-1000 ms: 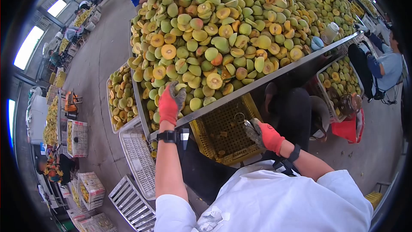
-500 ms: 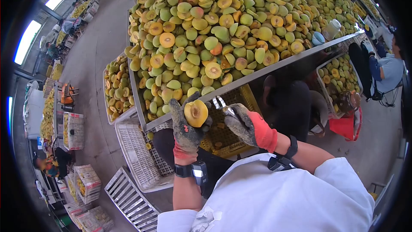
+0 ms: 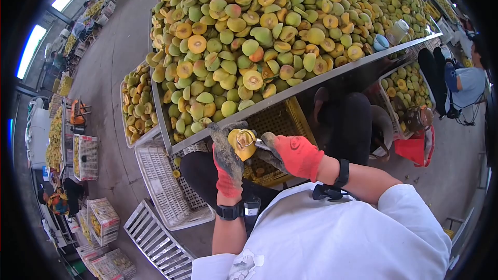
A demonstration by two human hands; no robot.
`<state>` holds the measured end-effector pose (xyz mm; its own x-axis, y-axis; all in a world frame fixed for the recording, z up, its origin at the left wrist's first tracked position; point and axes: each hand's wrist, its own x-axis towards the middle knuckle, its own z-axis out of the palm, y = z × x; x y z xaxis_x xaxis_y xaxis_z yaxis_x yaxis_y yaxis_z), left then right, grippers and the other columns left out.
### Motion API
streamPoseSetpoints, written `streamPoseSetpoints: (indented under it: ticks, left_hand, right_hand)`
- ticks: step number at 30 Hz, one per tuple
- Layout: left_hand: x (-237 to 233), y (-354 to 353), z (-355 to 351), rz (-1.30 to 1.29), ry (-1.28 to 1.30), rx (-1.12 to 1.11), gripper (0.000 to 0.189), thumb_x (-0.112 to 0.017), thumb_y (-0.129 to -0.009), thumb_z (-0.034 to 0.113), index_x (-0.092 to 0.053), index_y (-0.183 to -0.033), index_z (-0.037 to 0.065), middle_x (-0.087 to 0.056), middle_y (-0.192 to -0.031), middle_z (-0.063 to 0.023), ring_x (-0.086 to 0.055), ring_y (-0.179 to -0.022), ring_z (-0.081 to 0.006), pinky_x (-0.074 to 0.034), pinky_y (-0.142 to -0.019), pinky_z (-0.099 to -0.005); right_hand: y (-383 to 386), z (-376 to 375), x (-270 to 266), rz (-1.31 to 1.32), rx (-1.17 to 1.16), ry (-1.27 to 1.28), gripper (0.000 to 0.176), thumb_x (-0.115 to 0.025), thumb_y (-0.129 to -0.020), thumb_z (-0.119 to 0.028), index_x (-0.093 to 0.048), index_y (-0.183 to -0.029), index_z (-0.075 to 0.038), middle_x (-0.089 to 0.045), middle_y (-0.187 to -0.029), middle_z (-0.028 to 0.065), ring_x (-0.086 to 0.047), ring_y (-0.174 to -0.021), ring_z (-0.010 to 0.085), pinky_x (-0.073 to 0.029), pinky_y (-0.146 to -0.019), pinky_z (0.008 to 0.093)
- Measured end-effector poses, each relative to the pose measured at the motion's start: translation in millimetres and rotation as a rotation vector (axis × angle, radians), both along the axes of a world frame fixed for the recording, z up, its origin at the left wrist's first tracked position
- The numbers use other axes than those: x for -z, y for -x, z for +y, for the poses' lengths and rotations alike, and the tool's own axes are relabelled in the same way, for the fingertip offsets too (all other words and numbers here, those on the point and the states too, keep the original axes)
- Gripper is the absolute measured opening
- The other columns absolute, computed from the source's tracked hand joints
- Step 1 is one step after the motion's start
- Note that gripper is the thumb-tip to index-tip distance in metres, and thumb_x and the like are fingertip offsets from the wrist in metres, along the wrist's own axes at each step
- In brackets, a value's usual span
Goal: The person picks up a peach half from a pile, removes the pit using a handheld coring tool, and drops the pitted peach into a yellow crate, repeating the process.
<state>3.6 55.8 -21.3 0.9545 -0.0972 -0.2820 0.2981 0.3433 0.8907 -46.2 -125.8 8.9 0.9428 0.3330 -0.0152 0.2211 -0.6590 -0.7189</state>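
Note:
In a red glove with a dirty grey palm, my left hand (image 3: 226,150) grips a halved apricot-like fruit (image 3: 243,148), cut face up. My right hand (image 3: 290,154), gloved the same way, is closed around a metal pitting tool (image 3: 261,145). The tool's looped end is at the brown centre of the cut face. Just beyond both hands, a large heap of halved green and yellow fruit (image 3: 249,46) fills a metal-edged table (image 3: 311,80). Below the hands stands a yellow plastic crate (image 3: 290,119) with a few fruit pieces at its bottom.
A white crate (image 3: 155,176) is at my left, beside a slatted metal stool (image 3: 155,238). Another crate of fruit (image 3: 139,106) adjoins the table. A blue cup (image 3: 381,41) and a jar (image 3: 398,31) stand on the heap's edge. A co-worker (image 3: 469,80) sits at right, near a red bag (image 3: 415,148).
My right hand has moved left, bringing the pitting tool from beside the fruit onto its cut face. My left hand has turned the fruit and shifted slightly right.

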Motion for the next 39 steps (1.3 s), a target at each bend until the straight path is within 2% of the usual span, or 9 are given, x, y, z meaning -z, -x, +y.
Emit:
streamPoseSetpoints:
  ticks: [10, 12, 16, 18, 21, 25, 30, 36, 39]
  left_hand:
    - [6.3, 6.4, -7.2, -0.290, -0.080, -0.115, 0.065, -0.034, -0.095, 0.056, -0.059, -0.101, -0.004, -0.065, -0.095, -0.0135, -0.063, -0.082, -0.0212, -0.051, -0.078, -0.0310]
    - [3.9, 7.3, -7.4, -0.371, -0.104, -0.112, 0.061, -0.037, -0.096, 0.052, -0.060, -0.100, -0.005, -0.065, -0.094, -0.0119, -0.061, -0.083, -0.0179, -0.048, -0.080, -0.0288]
    - [1.7, 4.9, -7.3, -0.543, -0.395, -0.037, 0.069, -0.034, -0.094, 0.058, -0.059, -0.102, -0.006, -0.064, -0.095, -0.0140, -0.062, -0.083, -0.0212, -0.050, -0.079, -0.0293]
    - [3.1, 0.3, -2.7, -0.445, -0.221, 0.070, 0.072, -0.032, -0.094, 0.060, -0.061, -0.100, -0.006, -0.064, -0.093, -0.0126, -0.061, -0.080, -0.0191, -0.049, -0.077, -0.0280]
    - [-12.0, -4.6, -0.8, -0.349, -0.229, 0.179, 0.052, -0.043, -0.093, 0.043, -0.065, -0.091, -0.004, -0.065, -0.083, -0.0080, -0.058, -0.075, -0.0135, -0.047, -0.069, -0.0254]
    - [-4.5, -9.0, 0.2, -0.240, -0.306, 0.194, 0.065, -0.035, -0.095, 0.054, -0.065, -0.084, -0.003, -0.064, -0.077, -0.0068, -0.056, -0.068, -0.0127, -0.046, -0.063, -0.0256]
    - [11.3, -13.6, 3.4, -0.308, -0.432, 0.057, 0.063, -0.034, -0.096, 0.053, -0.065, -0.082, -0.001, -0.065, -0.075, -0.0082, -0.059, -0.066, -0.0164, -0.046, -0.063, -0.0282]
    - [-26.7, -11.9, -11.3, -0.373, -0.656, 0.135, 0.058, -0.032, -0.100, 0.041, -0.066, -0.074, 0.002, -0.062, -0.064, -0.0088, -0.060, -0.061, -0.0221, -0.047, -0.064, -0.0309]
    - [-20.6, -8.1, -17.1, -0.340, -0.661, -0.015, 0.049, -0.042, -0.097, 0.040, -0.066, -0.077, 0.003, -0.063, -0.066, -0.0100, -0.061, -0.063, -0.0252, -0.048, -0.064, -0.0324]
  right_hand:
    - [13.2, 7.1, 7.0, 0.420, -0.004, -0.210, 0.034, -0.042, -0.096, -0.036, -0.055, -0.099, -0.004, -0.061, -0.078, 0.0085, -0.060, -0.069, 0.0220, -0.047, -0.060, 0.0323]
    - [14.6, 10.7, 14.4, 0.987, 0.215, -0.879, 0.029, -0.051, -0.096, -0.025, -0.044, -0.118, -0.007, -0.057, -0.085, 0.0050, -0.055, -0.071, 0.0149, -0.048, -0.062, 0.0310]
    - [17.2, 7.2, 19.6, 0.576, -0.061, -0.718, 0.028, -0.052, -0.094, -0.021, -0.043, -0.118, -0.009, -0.056, -0.085, 0.0047, -0.054, -0.069, 0.0118, -0.046, -0.056, 0.0295]
    - [9.5, 5.8, -12.6, 1.048, 0.156, -0.841, 0.043, -0.036, -0.097, -0.046, -0.059, -0.096, -0.011, -0.061, -0.079, -0.0001, -0.053, -0.064, 0.0137, -0.044, -0.056, 0.0283]
    - [16.7, 6.8, -0.9, 0.685, -0.004, -0.559, 0.038, -0.037, -0.097, -0.046, -0.056, -0.091, -0.014, -0.057, -0.071, -0.0003, -0.054, -0.060, 0.0138, -0.043, -0.052, 0.0279]
    - [13.0, 7.5, 8.5, 0.845, 0.037, -0.606, 0.037, -0.037, -0.096, -0.048, -0.052, -0.087, -0.015, -0.054, -0.067, -0.0002, -0.050, -0.054, 0.0138, -0.039, -0.048, 0.0281]
    - [12.6, 15.1, 25.5, 1.363, 0.202, -1.118, 0.046, -0.035, -0.095, -0.053, -0.056, -0.089, -0.012, -0.056, -0.070, 0.0008, -0.047, -0.054, 0.0136, -0.038, -0.050, 0.0286]
    - [11.1, 17.7, 10.7, 0.912, 0.205, -0.840, 0.049, -0.033, -0.096, -0.052, -0.060, -0.098, -0.011, -0.059, -0.077, 0.0021, -0.050, -0.062, 0.0129, -0.041, -0.056, 0.0287]
    - [12.1, 19.2, 33.0, 1.011, 0.209, -0.944, 0.046, -0.033, -0.098, -0.048, -0.061, -0.100, -0.011, -0.060, -0.081, 0.0019, -0.051, -0.065, 0.0139, -0.043, -0.061, 0.0295]
